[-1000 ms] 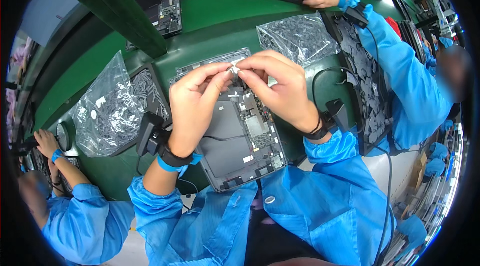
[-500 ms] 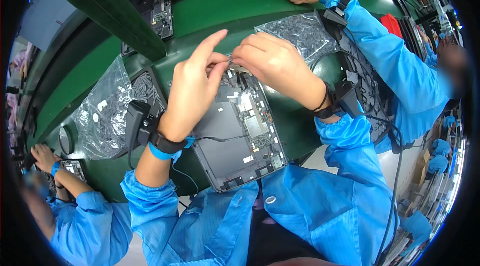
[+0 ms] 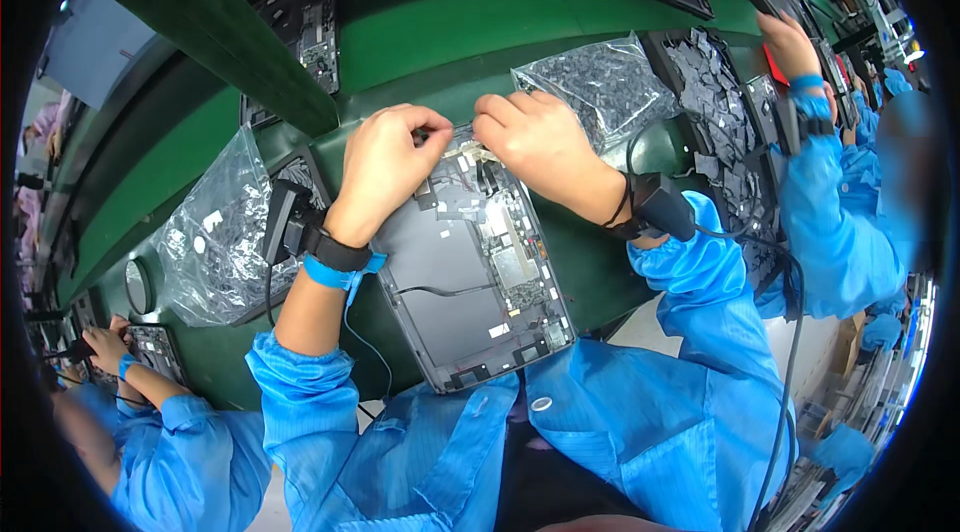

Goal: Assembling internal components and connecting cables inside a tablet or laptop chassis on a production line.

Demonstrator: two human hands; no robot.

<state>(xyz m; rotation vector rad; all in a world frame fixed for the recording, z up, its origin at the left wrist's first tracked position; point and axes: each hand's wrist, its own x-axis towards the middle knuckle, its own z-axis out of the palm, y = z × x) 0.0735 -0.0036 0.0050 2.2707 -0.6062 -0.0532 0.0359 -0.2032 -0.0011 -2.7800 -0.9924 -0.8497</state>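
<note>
An opened laptop base [image 3: 440, 292] with exposed circuit boards and a black cable lies tilted on the bench in front of me. My left hand [image 3: 392, 167] is closed at its far left corner, thumb and forefinger pinched; what they hold, if anything, is too small to make out. Beside it, my right hand [image 3: 545, 140] curls its fingers down at the far edge, near the hinge area. Its fingertips are partly hidden, so I cannot make out what is in them.
Clear bags of small dark parts, one [image 3: 215, 242] at left and one [image 3: 600, 77] at back right, flank the work. A tray of dark pieces [image 3: 705, 82] stands further right. A green post [image 3: 230, 27] rises at back left. Co-workers' hands [image 3: 788, 44] show on both sides.
My hands have drawn apart from a shared pinch and lowered onto the laptop's far edge. My left forefinger has curled in. At right, a co-worker's hand has moved right, away from the far device.
</note>
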